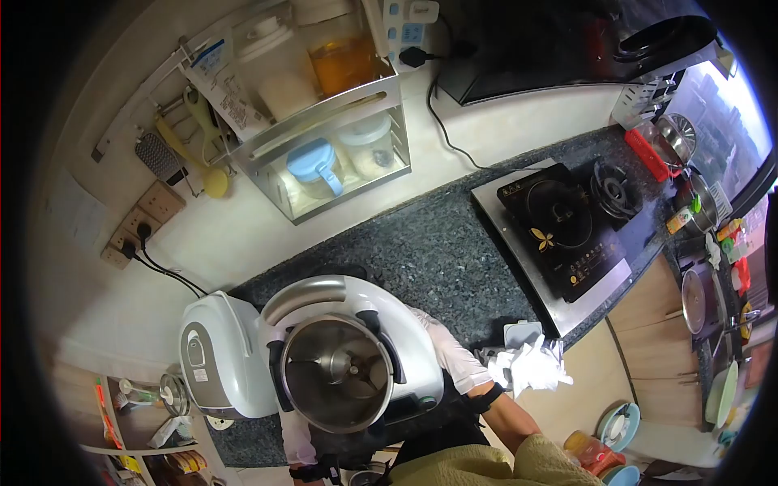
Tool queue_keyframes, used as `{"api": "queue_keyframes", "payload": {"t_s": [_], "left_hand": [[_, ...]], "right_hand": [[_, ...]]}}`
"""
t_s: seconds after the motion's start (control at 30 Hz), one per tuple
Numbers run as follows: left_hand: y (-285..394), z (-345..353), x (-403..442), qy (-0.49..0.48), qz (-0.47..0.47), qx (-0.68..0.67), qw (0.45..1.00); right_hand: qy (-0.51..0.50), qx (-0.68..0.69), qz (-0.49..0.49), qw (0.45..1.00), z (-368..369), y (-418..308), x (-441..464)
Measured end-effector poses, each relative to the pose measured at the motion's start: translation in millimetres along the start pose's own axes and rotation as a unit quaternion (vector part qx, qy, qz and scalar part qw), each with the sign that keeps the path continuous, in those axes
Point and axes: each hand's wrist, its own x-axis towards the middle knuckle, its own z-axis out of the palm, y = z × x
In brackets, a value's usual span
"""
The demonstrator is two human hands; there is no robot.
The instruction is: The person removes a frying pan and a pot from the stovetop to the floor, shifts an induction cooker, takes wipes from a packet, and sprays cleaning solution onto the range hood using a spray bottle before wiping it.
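A white food processor stands near the counter's front edge. Its open steel bowl has a blade at the bottom and black handles, with no contents visible. My right hand, in a thin whitish glove, is pressed along the machine's right side; its fingertips go out of sight behind the housing. My left hand, also gloved, is at the machine's lower left side, its fingers mostly hidden under the bowl. Both hands appear to grip the machine. Black straps circle both wrists.
A white lidded appliance stands close on the left. An induction cooktop sits on the granite counter to the right. Crumpled white tissue lies at the front edge. A wall rack with jars hangs above.
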Motion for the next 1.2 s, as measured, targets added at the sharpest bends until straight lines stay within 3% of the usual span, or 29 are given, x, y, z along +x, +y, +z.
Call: {"api": "queue_keyframes", "payload": {"t_s": [0.37, 1.2], "left_hand": [[-23.0, -43.2, -8.1, 0.031, 0.001, -0.01, 0.999], [-36.3, -73.7, -7.9, 0.042, 0.031, -0.038, 0.998]], "right_hand": [[-0.004, -0.018, 0.012, 1.0, 14.8, 46.2, 19.8], [-0.044, -0.019, 0.025, 0.999, 32.5, 73.4, 63.0]]}}
